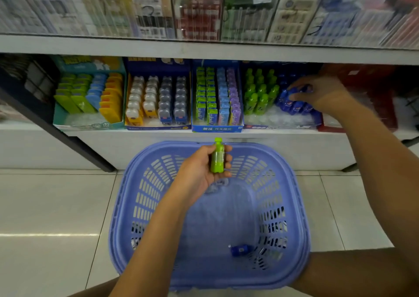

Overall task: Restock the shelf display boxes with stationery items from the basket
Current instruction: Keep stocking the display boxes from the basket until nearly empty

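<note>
1. The white shelf (204, 49) carries a row of display boxes with coloured stationery items, and they stand side by side.
2. The purple basket (267, 183) stands on the tiled floor (45, 206) just in front of the shelf, below the boxes.
3. The rightmost blue display box (281, 126) holds green bottle-shaped items (256, 97) on its left side and blue bottle-shaped items (294, 108) on its right side.
4. The right hand (322, 95) reaches into this box. Its bent fingers lie on the blue items, but I cannot tell if it grips one.
5. The left hand (201, 172) is above the basket, well apart from the right hand, and its fingers are curled around one green bottle (217, 158), which is upright with its cap up.
6. One small blue bottle (240, 250) lies on its side on the bottom of the basket, near the right wall.
</note>
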`<action>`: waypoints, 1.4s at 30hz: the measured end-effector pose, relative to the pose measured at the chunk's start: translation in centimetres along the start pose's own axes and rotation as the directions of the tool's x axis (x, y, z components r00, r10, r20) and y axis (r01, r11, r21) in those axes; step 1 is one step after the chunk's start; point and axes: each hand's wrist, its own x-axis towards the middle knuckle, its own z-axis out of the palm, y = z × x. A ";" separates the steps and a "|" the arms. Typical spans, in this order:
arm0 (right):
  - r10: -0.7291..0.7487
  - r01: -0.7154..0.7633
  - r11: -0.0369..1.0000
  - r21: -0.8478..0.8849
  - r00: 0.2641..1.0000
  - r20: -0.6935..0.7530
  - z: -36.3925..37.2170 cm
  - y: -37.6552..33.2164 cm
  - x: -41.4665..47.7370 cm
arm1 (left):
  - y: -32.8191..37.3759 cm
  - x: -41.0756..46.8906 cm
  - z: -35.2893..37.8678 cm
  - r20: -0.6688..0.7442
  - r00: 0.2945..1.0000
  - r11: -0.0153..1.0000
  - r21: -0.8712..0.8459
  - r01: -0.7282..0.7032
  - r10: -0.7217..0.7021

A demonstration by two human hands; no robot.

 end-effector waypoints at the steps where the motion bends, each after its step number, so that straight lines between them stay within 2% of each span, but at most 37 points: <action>1: 0.011 -0.011 1.000 -0.004 1.000 0.011 -0.2 0.1 0.2 | -0.1 0.0 0.1 0.011 1.000 1.000 -0.007 -0.005 0.005; 6: -0.006 0.005 1.000 0.012 0.998 0.065 -0.4 0.5 0.2 | -1.0 0.2 -0.6 0.040 0.996 0.996 -0.034 -0.080 0.081; 11: -0.017 0.017 1.000 0.013 0.999 0.034 -0.1 0.5 0.2 | -1.6 0.3 -1.4 0.099 0.985 0.989 0.026 -0.144 0.141; 17: 0.051 -0.053 0.998 0.032 0.997 0.063 0.8 -0.1 0.2 | -1.8 0.4 -1.9 0.068 0.980 0.982 0.016 -0.188 0.187; 19: 0.070 -0.070 0.998 -0.009 0.993 0.098 0.6 -0.5 0.4 | -1.9 0.4 -1.8 0.076 0.978 0.980 0.012 -0.197 0.196; 21: 0.051 -0.040 0.995 -0.089 0.992 0.119 0.3 -1.2 0.2 | -1.8 0.1 -1.6 0.063 0.973 0.971 0.076 -0.228 0.224; 23: -0.018 0.022 0.994 -0.108 0.999 0.040 0.0 -2.2 -0.4 | -1.5 -0.1 -1.2 0.004 0.952 0.926 0.230 -0.300 0.307; 25: -0.053 0.055 0.996 0.064 0.998 -0.027 -0.2 -4.1 -1.5 | -1.0 -0.1 -0.7 -0.060 0.900 0.839 0.391 -0.377 0.432; 26: -0.050 0.043 0.974 0.221 0.998 0.026 -0.3 -5.3 -2.2 | -0.8 -0.1 -0.4 -0.078 0.868 0.793 0.453 -0.408 0.491; 28: -0.117 -0.023 0.873 0.488 0.960 0.255 -0.1 -8.0 -4.1 | -0.6 0.1 0.4 -0.088 0.807 0.707 0.543 -0.453 0.584; 30: -0.189 -0.103 0.791 0.604 0.897 0.400 0.9 -9.8 -5.6 | -0.5 0.4 1.4 -0.079 0.743 0.616 0.621 -0.484 0.664; 33: -0.189 -0.131 0.727 0.674 0.906 0.380 2.1 -10.5 -6.4 | -0.6 1.0 3.0 -0.050 0.653 0.487 0.710 -0.509 0.756; 35: -0.174 -0.125 0.712 0.691 0.922 0.346 1.8 -10.1 -6.3 | -0.6 1.4 3.6 -0.060 0.653 0.493 0.708 -0.506 0.755; 37: -0.212 -0.056 0.746 0.663 0.924 0.317 0.9 -9.4 -6.0 | -0.4 1.7 3.7 -0.041 0.705 0.521 0.703 -0.484 0.708; 39: -0.240 -0.002 0.780 0.626 0.923 0.301 -0.1 -8.7 -5.8 | -0.3 1.9 3.8 0.033 0.737 0.471 0.749 -0.466 0.675; 42: -0.175 -0.089 0.704 0.705 0.940 0.294 -0.5 -7.5 -5.3 | 0.1 2.5 4.8 0.069 0.717 0.423 0.767 -0.482 0.693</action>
